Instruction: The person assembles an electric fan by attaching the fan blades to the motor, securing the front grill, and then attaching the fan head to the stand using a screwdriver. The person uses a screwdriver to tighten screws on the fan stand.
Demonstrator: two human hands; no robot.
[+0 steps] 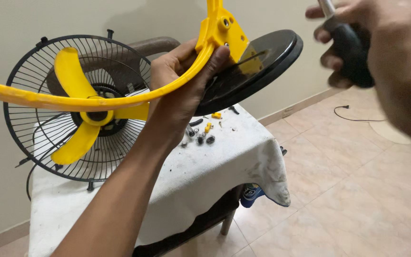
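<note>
Fingers of the left hand (181,90) are wrapping tight around a yellow ring (96,101), holding it up over the tabletop (205,166) against a tilted black base (258,62). Right hand (381,52) is gripping a screwdriver (350,50) by its black handle, raised near the base. Fan (79,107) is lying behind, screws (200,135) just beside the wrist.

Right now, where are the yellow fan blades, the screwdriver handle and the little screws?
yellow fan blades (70,71): head view, upper blade.
screwdriver handle (353,52): head view, black grip in right hand.
little screws (200,138): head view, cluster on the cloth.
</note>
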